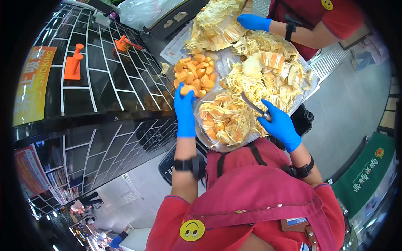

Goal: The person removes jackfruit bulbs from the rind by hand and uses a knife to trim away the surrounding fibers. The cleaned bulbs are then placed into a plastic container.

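In the head view my left hand [185, 113], in a blue glove, is closed around an orange jackfruit pod [189, 89]. It is at the near edge of a pile of cleaned jackfruit pods [196, 72]. My right hand [282, 129], also gloved in blue, grips a knife [252, 104] whose slightly curved blade points up and left. Below the blade, close to my apron, a clear plastic-lined container [199, 129] holds pods mixed with pale yellow strands. A wide heap of jackfruit strands and rind [268, 85] spreads beyond the knife.
A co-worker's blue-gloved hand [254, 22] touches a large jackfruit piece [217, 25] across the table. A black-tiled wall [100, 71] with orange hooks [74, 62] stands left. A black bag [302, 119] hangs right of the heap; a green-covered counter [368, 171] is farther right.
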`<state>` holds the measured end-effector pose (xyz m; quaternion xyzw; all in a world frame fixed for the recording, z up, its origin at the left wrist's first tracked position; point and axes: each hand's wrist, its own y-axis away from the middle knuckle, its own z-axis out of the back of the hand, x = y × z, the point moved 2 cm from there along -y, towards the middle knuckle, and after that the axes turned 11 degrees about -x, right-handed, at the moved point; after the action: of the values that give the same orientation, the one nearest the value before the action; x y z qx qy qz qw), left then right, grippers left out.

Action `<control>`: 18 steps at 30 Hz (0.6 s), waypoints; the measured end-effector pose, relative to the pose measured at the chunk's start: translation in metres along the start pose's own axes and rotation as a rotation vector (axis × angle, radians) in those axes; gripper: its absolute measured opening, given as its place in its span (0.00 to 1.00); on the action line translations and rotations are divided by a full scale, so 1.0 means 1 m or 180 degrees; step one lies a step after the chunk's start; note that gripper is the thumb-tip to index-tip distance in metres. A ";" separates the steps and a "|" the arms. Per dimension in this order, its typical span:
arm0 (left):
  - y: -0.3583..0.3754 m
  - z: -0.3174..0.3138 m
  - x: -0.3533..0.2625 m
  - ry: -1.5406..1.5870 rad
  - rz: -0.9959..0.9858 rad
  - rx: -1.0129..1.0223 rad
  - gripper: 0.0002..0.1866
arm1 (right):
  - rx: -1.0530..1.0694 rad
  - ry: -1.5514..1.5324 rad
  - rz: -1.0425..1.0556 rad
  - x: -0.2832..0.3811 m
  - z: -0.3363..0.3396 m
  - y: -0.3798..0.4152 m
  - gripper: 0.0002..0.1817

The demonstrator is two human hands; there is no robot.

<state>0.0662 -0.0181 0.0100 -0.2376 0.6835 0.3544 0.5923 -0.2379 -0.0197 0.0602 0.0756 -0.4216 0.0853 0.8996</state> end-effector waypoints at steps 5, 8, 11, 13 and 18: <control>-0.087 -0.010 0.011 -0.0485 0.0047 0.0018 0.28 | 0.0226 0.0281 -0.0022 -0.002 -0.002 0.002 0.24; -0.125 -0.004 0.051 -0.0996 -0.0901 -0.0164 0.27 | 0.0159 0.0376 -0.0095 -0.002 0.003 0.002 0.23; -0.041 -0.011 0.003 -0.1649 -0.1173 0.0628 0.25 | 0.0120 0.0372 -0.0118 -0.004 0.004 0.002 0.22; -0.015 -0.002 0.009 -0.2701 -0.1956 0.1616 0.24 | 0.0123 0.0340 -0.0088 -0.006 0.001 0.001 0.21; 0.050 -0.006 0.022 -0.4311 -0.2961 0.2063 0.25 | 0.0384 0.0146 0.0134 0.001 -0.011 -0.002 0.20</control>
<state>0.0209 0.0116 -0.0007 -0.0510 0.0867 -0.0692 0.9925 -0.2288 -0.0193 0.0538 0.1189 -0.3964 0.1312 0.9009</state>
